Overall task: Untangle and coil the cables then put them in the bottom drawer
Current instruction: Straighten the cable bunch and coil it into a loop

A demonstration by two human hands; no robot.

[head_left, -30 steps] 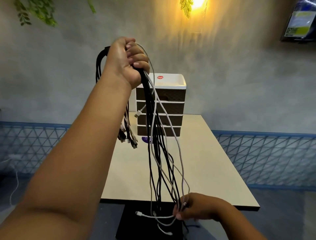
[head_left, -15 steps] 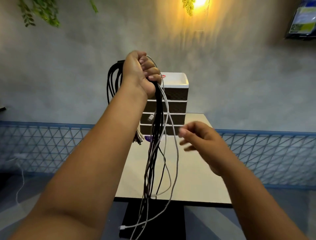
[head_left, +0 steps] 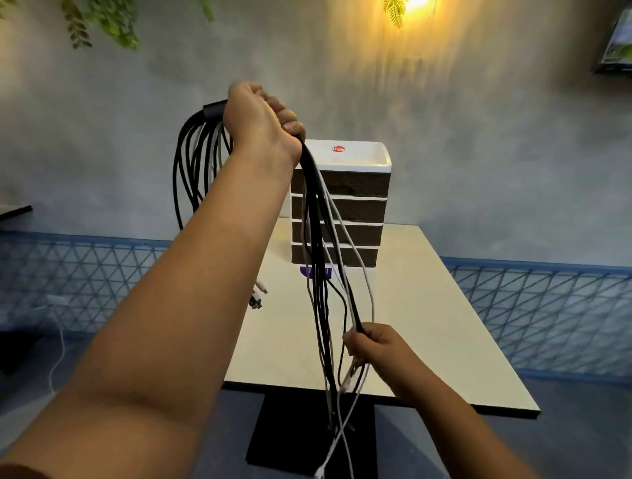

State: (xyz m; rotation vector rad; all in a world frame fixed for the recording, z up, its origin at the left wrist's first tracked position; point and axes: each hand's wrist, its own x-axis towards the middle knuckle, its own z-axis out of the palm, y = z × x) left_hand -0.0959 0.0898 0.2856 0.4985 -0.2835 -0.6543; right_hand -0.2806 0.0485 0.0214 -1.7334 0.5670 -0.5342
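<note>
Beyond table (head_left: 403, 328), cable ends (head_left: 257, 296) seemingly half-hidden.

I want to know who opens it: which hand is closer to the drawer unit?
Left. The left hand grips cables just before the drawer unit; the right hand holds cables lower, farther away.

A warm yellow wall lamp (head_left: 415, 3) at the top edge is your main visible light source — it throws a fan of amber streaks down the grey wall (head_left: 478, 136) and burns out to glare at its core. Away from that glow, the room falls dim and bluish, darkest along the floor and the upper right corner. You get soft, even light on the pale table (head_left: 427, 324), with no hard shadows. Your raised left hand (head_left: 263, 119) shows slight motion blur at the knuckles. Wide-angle distortion bows the blue wall trim (head_left: 533, 263) and stretches your near forearm — the 2 lower corners look smeared.
</note>
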